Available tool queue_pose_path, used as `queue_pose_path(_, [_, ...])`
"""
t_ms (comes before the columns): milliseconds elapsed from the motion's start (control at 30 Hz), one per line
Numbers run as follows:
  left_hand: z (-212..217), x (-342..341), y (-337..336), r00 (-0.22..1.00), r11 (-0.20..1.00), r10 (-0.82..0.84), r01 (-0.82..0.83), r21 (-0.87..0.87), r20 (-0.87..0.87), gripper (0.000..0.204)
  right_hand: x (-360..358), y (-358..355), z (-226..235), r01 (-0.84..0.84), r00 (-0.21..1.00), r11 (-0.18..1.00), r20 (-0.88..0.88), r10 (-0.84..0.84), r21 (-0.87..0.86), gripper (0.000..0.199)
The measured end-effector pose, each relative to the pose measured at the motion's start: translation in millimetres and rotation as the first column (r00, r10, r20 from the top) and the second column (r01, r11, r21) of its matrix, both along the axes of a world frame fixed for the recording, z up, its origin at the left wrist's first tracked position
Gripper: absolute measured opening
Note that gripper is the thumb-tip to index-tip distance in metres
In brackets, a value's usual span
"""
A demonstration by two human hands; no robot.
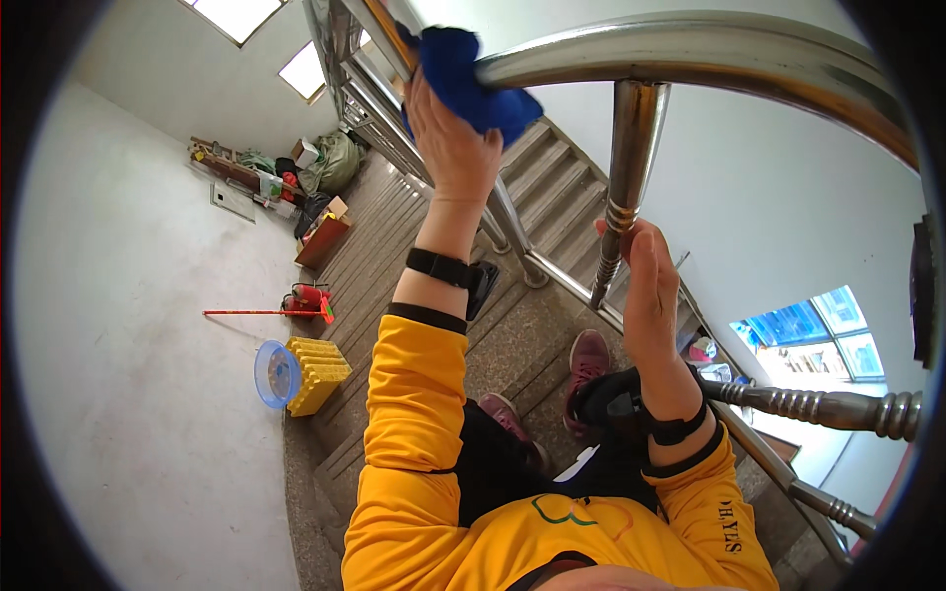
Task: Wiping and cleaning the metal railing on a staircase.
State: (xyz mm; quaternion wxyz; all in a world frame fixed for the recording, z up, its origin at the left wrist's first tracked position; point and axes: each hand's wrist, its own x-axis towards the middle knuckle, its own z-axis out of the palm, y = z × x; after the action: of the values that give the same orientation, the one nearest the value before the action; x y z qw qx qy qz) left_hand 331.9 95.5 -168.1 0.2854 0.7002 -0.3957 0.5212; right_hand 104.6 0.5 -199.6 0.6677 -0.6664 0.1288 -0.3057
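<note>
My left hand (448, 143) is up at the bend of the shiny metal handrail (690, 44), closed on a blue cloth (463, 79). The cloth is wrapped over the rail, and part of it hangs loose on the right. Lower and to the right, my right hand (650, 286) is curled around an upright metal baluster (631, 148) with ringed grooves. One fingertip shows on the far side of that post; the other fingers are partly hidden behind it.
Stone stairs (547, 187) run beyond the railing, and more steps lie left of my feet. Along the left wall stand a yellow ribbed container (317, 374), a blue plastic basin (277, 374), red fire extinguishers (304, 298), a red-handled tool (261, 312) and piled bags (335, 163).
</note>
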Motion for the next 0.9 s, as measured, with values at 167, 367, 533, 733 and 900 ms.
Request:
queue_pose_path(167, [-57.8, -1.4, 13.8, 0.884, 0.988, 0.073, -0.127, -0.087, -0.461, 0.073, 1.2, 11.7, 7.1, 0.066, 0.998, 0.991, -0.016, -0.068, -0.121, 0.049])
queue_pose_path(367, [-105.3, 36.7, 42.0, 0.1, 0.642, -0.766, 0.078, -0.763, -0.635, 0.046, 1.6, 15.0, 7.3, 0.074, 0.997, 0.993, 0.016, -0.073, -0.097, 0.048])
queue_pose_path(533, [-20.3, 136.0, 117.7, -0.163, 0.233, -0.953, 0.14, -0.962, -0.255, 0.06, -0.4, 34.8, 23.7, -0.007, 0.999, 0.997, 0.048, 0.01, -0.072, 0.051])
queue_pose_path(733, [113.9, 38.5, 13.1, 0.031, 0.426, -0.892, 0.39, -0.816, -0.451, 0.037, 0.4, 11.4, 8.3, 0.088, 0.996, 0.994, -0.008, -0.089, -0.071, 0.052])
queue_pose_path(900, [69.7, 72.8, 41.6, 0.064, 0.442, -0.888, 0.389, -0.808, -0.454, 0.035, 1.0, 11.1, 10.7, -0.011, 0.998, 0.999, -0.059, 0.009, -0.044, 0.052])
